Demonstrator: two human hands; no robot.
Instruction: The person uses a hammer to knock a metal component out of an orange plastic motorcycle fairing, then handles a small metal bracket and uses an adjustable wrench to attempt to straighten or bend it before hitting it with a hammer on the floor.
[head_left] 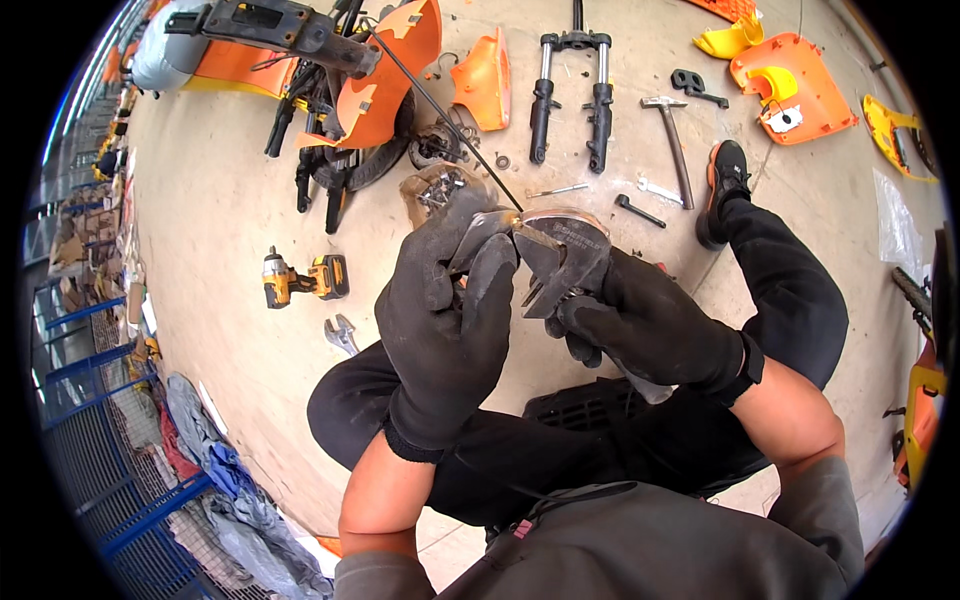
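My left hand [440, 320], in a black glove, is closed around a flat metal piece [480, 230]. My right hand [645, 325], also gloved, grips a large dark adjustable wrench [575, 245]. The wrench head touches the metal piece near a small brassy bit. A long thin black rod or cable [455, 115] runs down from the upper left to where both hands meet; I cannot make out how it joins them. A bag of small fasteners [430, 185] sits just beyond my left hand. My crossed legs are beneath my hands.
A partly dismantled bike [340, 170] with orange panels stands upper left. A fork assembly [600, 110], hammer [674, 150], black bar [640, 211] and orange-yellow panels [810, 90] lie ahead and right. A yellow-black drill [285, 280] and smaller wrench [340, 335] lie left. Blue racking [75, 400] lines the left.
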